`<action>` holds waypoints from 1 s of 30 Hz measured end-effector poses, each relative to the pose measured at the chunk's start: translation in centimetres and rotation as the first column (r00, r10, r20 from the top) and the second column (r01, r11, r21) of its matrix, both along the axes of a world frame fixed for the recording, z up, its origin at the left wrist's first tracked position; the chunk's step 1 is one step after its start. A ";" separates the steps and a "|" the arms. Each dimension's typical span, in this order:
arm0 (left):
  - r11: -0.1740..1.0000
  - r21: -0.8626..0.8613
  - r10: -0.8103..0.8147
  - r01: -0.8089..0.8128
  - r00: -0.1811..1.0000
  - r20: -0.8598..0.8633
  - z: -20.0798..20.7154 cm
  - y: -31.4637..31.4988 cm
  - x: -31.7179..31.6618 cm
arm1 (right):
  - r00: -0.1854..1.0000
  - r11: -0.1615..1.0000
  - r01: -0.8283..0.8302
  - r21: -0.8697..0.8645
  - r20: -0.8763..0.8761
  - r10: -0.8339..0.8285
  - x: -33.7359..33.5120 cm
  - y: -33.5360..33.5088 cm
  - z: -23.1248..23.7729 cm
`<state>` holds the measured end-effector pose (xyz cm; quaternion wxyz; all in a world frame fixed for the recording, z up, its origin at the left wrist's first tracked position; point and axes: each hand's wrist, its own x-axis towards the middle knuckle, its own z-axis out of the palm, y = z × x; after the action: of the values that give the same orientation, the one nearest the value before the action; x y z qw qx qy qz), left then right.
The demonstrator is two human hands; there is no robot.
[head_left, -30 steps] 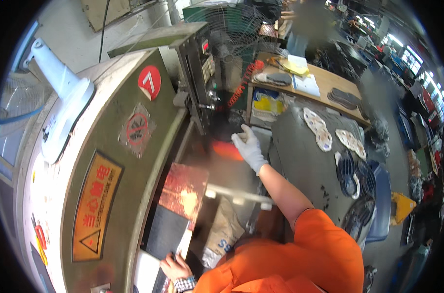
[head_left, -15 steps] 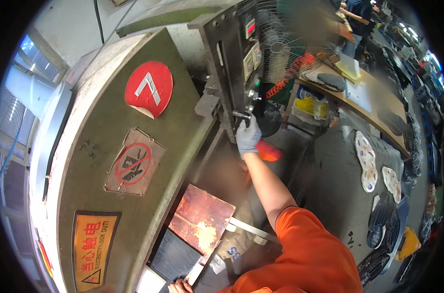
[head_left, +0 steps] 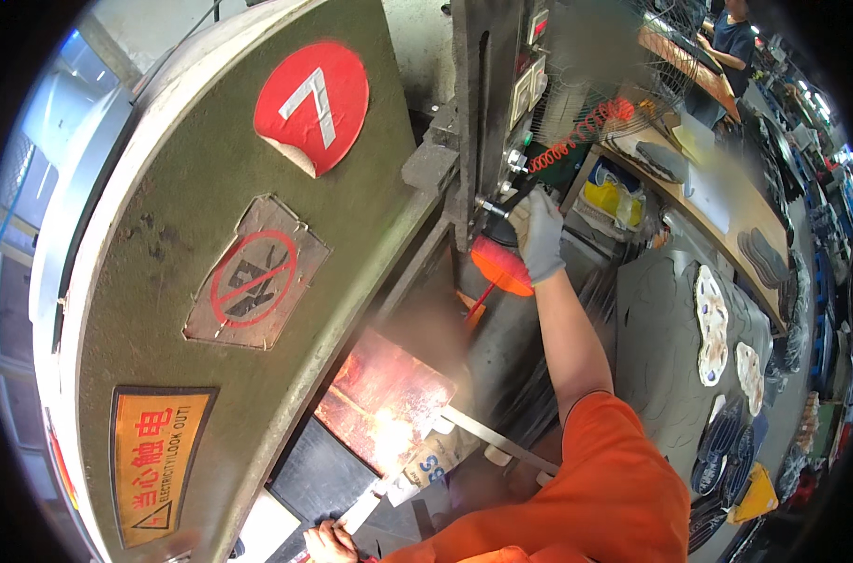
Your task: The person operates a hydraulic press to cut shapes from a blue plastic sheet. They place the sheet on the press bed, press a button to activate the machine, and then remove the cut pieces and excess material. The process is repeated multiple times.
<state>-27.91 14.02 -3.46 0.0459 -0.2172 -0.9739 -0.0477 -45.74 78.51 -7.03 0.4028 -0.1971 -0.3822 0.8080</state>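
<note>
My right hand [head_left: 539,235], in a grey glove, is closed around a black lever handle [head_left: 520,196] beside the dark metal control column [head_left: 484,113]. Below the wrist hangs an orange-red disc-shaped piece [head_left: 501,266], partly behind the hand. At the lower edge my bare left hand [head_left: 331,542] has its fingers curled at the end of a pale strip [head_left: 359,509]; what they hold is hidden. Close by lie a black flat pad [head_left: 331,474] and a worn reddish board [head_left: 379,394], brightly lit at its near corner.
A big green machine body [head_left: 182,206] with stickers fills the left. On the right, a grey-covered table [head_left: 656,319] bears pale sole-shaped pieces [head_left: 712,324] and dark soles [head_left: 724,448]. Behind it stands a wooden bench [head_left: 679,188]. A co-worker [head_left: 732,42] is at the far right.
My right hand has moved right with the lever handle, away from the column. The orange-red disc shows more fully. The board looks brighter, and the view has shifted. My left hand shows more.
</note>
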 end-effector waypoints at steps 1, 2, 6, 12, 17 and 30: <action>1.000 0.008 -0.014 0.014 1.000 -0.002 0.0 0.0 0.0 | 0.987 0.976 -0.074 -0.204 -0.152 0.044 0.2 -0.7 1.0; 1.000 0.010 -0.003 0.003 1.000 -0.020 -0.1 0.1 0.0 | 0.986 0.978 -0.047 -0.203 -0.168 0.013 0.3 -1.6 1.9; 0.999 0.004 0.045 -0.045 0.997 -0.066 -0.1 0.6 0.1 | 0.950 0.721 0.086 0.687 0.161 -0.266 0.6 -4.2 4.1; 0.987 -0.055 0.155 -0.149 0.978 0.141 1.0 1.0 0.0 | 0.970 -0.151 -0.054 0.987 0.016 -0.243 4.4 -5.3 2.3; 0.992 -0.084 0.107 -0.093 0.978 0.180 1.1 0.7 -0.2 | 0.932 0.436 -0.024 0.900 0.178 -0.316 5.7 -2.5 -0.5; 1.000 0.008 -0.001 0.002 0.999 -0.052 3.2 2.5 -1.2 | 0.721 0.705 -0.600 0.378 0.637 0.272 -7.4 23.9 -15.7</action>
<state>-29.09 16.56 -0.24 0.0719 -0.2189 -0.9720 -0.0462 -53.16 102.44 -22.71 0.1055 -0.1863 -0.7345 0.6440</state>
